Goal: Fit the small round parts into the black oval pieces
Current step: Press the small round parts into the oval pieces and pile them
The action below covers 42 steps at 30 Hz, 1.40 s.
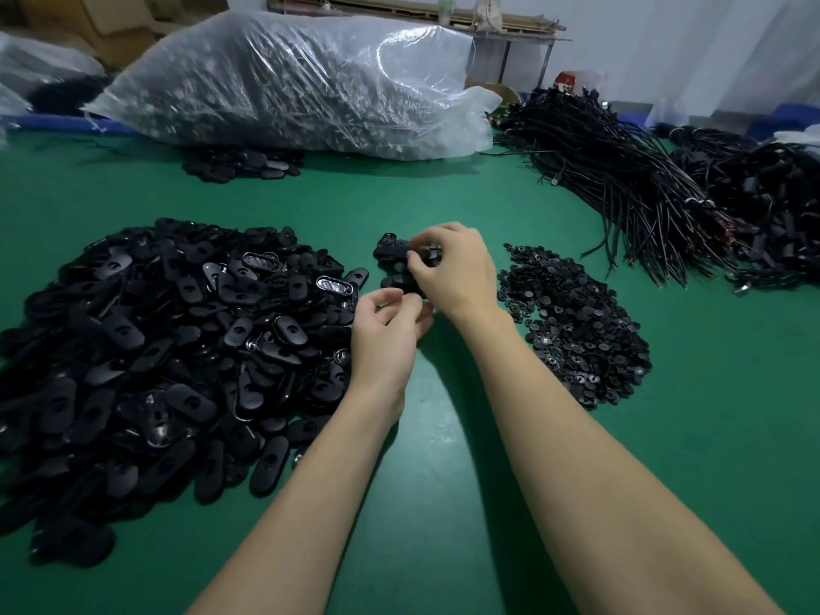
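A big heap of black oval pieces (pixel 155 348) covers the left of the green table (pixel 443 459). A smaller heap of small round parts (pixel 577 321) lies on the right. Between the heaps sits a little cluster of oval pieces (pixel 392 255). My right hand (pixel 452 268) hovers over this cluster and pinches a black piece (pixel 428 253) with fingertips and thumb. My left hand (pixel 390 326) is just below it, fingers curled round something dark (pixel 412 289) that I can barely see. The two hands almost touch.
A large clear plastic bag (pixel 301 82) full of dark parts lies at the back. Bundles of black cables (pixel 621 179) are piled at the back right. A few more oval pieces (pixel 244 164) sit by the bag. A blue rim (pixel 66 124) runs along the far left edge.
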Each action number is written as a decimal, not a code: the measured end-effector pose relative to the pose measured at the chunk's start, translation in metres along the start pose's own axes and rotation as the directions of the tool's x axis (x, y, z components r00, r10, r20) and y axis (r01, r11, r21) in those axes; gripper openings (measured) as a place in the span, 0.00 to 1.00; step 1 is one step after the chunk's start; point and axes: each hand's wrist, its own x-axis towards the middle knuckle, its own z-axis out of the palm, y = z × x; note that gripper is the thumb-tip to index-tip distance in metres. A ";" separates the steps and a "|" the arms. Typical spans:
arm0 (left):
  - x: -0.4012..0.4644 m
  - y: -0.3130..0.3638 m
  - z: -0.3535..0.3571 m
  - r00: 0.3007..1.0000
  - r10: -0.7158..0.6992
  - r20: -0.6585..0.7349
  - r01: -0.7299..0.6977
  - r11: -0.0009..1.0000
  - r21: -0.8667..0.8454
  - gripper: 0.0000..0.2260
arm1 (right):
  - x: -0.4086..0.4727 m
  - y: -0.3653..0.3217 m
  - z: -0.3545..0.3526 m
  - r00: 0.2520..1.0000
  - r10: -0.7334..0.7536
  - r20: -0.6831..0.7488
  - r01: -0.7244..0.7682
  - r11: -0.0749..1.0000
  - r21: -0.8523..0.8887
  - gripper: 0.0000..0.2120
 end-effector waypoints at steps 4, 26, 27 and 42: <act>0.001 0.000 0.000 0.999 0.015 -0.032 -0.015 1.000 0.006 0.05 | 0.007 0.006 0.021 0.991 -0.027 0.128 0.040 0.994 -0.099 0.25; -0.005 -0.008 0.010 0.984 0.133 -0.115 -0.098 0.959 0.264 0.04 | 0.100 0.032 0.054 0.960 0.167 0.224 -0.098 0.952 -0.291 0.23; -0.005 -0.008 0.010 0.984 0.138 -0.113 -0.105 0.960 0.258 0.03 | 0.101 0.034 0.053 0.959 0.165 0.231 -0.098 0.956 -0.277 0.24; -0.005 -0.005 0.009 0.991 0.125 -0.048 -0.110 0.964 0.243 0.03 | 0.045 -0.009 0.022 0.954 -0.287 0.084 0.268 0.946 0.181 0.06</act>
